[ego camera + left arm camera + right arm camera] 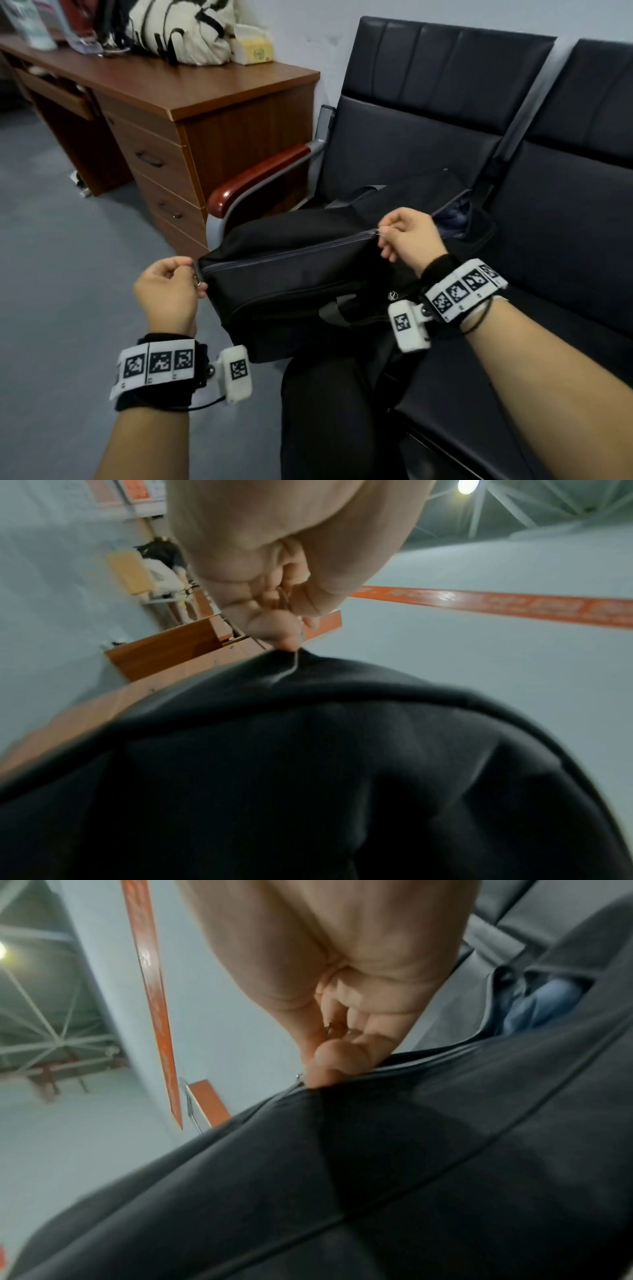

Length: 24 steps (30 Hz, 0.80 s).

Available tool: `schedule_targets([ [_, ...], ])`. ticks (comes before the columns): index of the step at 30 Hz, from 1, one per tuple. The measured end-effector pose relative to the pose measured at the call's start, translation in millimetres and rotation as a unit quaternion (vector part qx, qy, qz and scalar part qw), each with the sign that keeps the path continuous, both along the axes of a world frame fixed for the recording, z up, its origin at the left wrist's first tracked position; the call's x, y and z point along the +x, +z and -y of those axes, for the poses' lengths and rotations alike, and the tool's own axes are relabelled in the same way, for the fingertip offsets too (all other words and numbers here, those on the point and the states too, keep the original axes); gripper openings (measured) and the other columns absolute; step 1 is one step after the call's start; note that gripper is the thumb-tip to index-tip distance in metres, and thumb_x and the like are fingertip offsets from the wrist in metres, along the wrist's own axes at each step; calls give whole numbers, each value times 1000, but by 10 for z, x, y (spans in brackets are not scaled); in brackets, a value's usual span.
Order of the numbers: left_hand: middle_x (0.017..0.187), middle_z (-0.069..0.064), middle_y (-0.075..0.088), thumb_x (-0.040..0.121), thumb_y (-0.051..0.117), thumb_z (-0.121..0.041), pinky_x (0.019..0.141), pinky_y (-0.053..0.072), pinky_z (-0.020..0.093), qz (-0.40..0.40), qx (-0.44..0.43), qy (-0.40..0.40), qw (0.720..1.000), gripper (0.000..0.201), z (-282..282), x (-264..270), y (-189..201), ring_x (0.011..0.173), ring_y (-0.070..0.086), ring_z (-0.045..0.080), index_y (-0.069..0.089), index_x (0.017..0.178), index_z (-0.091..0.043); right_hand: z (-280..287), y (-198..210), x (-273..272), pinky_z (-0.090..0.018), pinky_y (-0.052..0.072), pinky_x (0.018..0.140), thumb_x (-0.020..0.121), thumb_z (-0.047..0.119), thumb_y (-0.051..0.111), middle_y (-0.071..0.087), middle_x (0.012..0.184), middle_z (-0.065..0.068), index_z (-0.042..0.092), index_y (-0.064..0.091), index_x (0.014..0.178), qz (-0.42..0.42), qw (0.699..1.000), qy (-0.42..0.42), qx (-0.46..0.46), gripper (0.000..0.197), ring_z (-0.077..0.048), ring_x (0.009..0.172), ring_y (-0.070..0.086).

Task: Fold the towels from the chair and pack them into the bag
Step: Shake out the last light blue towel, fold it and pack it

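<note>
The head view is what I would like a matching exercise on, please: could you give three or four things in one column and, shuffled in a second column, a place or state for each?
Things:
1. black bag
2. left hand
3. right hand
4. tissue box

Places or states:
A. on the wooden desk
B. pinches the zipper pull partway along the bag's top
C. lies on the chair seat
D. holds the bag's near end, by a metal ring

Pairs: 1-C, 2-D, 3-B, 4-A
</note>
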<state>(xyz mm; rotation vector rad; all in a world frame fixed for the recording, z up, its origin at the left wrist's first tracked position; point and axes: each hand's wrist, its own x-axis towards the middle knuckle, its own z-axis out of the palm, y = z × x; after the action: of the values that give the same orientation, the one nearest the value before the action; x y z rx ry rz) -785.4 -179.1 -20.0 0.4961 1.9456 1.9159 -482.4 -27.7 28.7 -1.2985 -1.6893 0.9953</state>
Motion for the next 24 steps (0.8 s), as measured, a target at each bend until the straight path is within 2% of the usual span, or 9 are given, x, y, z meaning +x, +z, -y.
schedule_targets([
  [2,89,17,61,88,47,0,70,60,39,-76,-94,-19,993,21,-22,19,-5,69,63,24,62,85,-15,-24,-42,139,-24,41,37,92,-6,53,62,60,-11,6,57,83,12,1000,-10,5,16,-16,40,56],
  [4,116,16,56,85,56,-10,99,47,47,-209,-187,-18,960,18,-38,141,78,108,54,35,64,97,-20,15,-78,143,-26,44,39,91,-4,55,64,60,-9,8,58,82,26,999,17,10,15,-18,43,59],
  [6,126,10,51,82,64,-17,105,36,44,-332,-171,-60,926,25,-77,391,220,121,44,33,64,105,-25,72,-99,75,-28,47,42,90,-1,56,67,60,-8,11,59,81,39,998,45,15,16,-20,47,62],
  [8,124,1,54,83,70,-26,104,36,42,-429,-160,-174,872,28,-177,746,342,120,47,27,64,110,-28,117,-112,9,-29,49,44,90,0,57,68,62,-8,13,60,80,50,997,60,18,16,-21,50,65],
  [12,130,-12,54,83,73,-39,120,20,50,-473,-223,-296,799,46,-447,1416,338,130,43,17,57,126,-36,156,-81,-27,-28,49,45,90,2,57,69,63,-10,12,60,81,39,996,75,13,15,-23,52,67],
  [14,129,-14,54,84,72,-39,120,17,51,-488,-243,-285,789,46,-592,1596,271,130,42,17,56,127,-37,162,-63,14,-27,49,44,90,4,58,69,63,-7,13,60,81,56,995,85,17,13,-23,51,67],
  [17,111,-13,59,87,69,-39,108,29,46,-493,-253,-278,784,20,-739,1709,203,115,51,16,65,106,-36,168,-77,117,-24,49,44,89,7,58,69,61,-5,17,60,78,108,989,100,13,15,-20,48,66],
  [20,97,-11,61,90,68,-35,95,35,43,-476,-243,-264,803,5,-765,1726,166,104,55,16,64,87,-32,132,-110,247,-25,52,45,89,9,58,69,61,-3,21,60,75,141,983,118,12,18,-15,46,64],
  [24,93,-8,62,89,69,-27,89,38,44,-456,-205,-221,837,6,-785,1600,210,100,58,22,64,86,-28,-209,-130,657,-19,44,44,87,3,58,67,60,-5,19,58,73,118,992,28,27,22,-9,42,57],
])
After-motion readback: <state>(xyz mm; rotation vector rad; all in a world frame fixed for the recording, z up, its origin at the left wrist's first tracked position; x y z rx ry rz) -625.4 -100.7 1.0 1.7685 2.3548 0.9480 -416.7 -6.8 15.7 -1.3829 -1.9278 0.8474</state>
